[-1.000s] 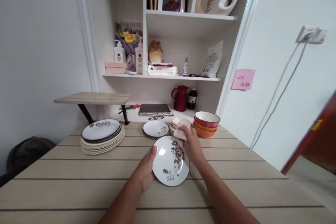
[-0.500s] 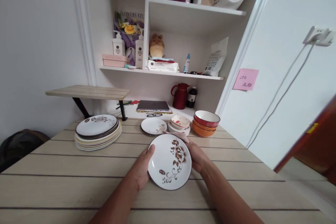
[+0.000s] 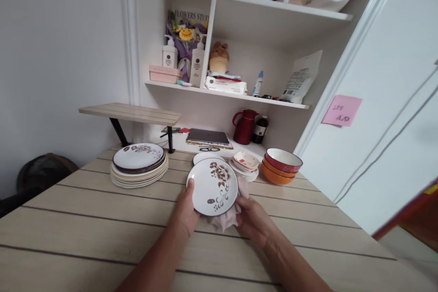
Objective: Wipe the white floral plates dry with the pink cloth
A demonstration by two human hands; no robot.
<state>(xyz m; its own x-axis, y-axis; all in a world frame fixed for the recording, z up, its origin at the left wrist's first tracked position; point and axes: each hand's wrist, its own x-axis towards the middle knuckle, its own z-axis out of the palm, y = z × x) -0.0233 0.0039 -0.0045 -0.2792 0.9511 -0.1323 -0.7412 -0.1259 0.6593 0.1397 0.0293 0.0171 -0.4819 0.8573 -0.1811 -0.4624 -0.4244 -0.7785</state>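
Observation:
A white plate (image 3: pixel 201 189) with a brown flower print and dark rim is tilted up in front of me over the table. My left hand (image 3: pixel 187 207) grips its left edge, thumb on the face and fingers hidden beneath. At the lower right of the plate, my right hand (image 3: pixel 253 219) is closed on a pale pink cloth (image 3: pixel 226 222) that hangs below and behind the rim. Just past the held plate lies another white plate (image 3: pixel 204 157), partly covered by it. Small dishes (image 3: pixel 246 160) are stacked to its right.
On the left stands a stack of large plates (image 3: pixel 138 157) beside a raised wooden shelf (image 3: pixel 130 113). Nested bowls (image 3: pixel 282 162) stand on the right. Behind are eyeglasses (image 3: pixel 209 149), a laptop (image 3: pixel 208 136), a red jug (image 3: pixel 244 127) and a dark bottle (image 3: pixel 260 129).
The plate has moved forward, toward the plate behind it, now partly covering it. My right hand and the cloth have come down from the plate's edge, and more cloth shows. The view has swung left.

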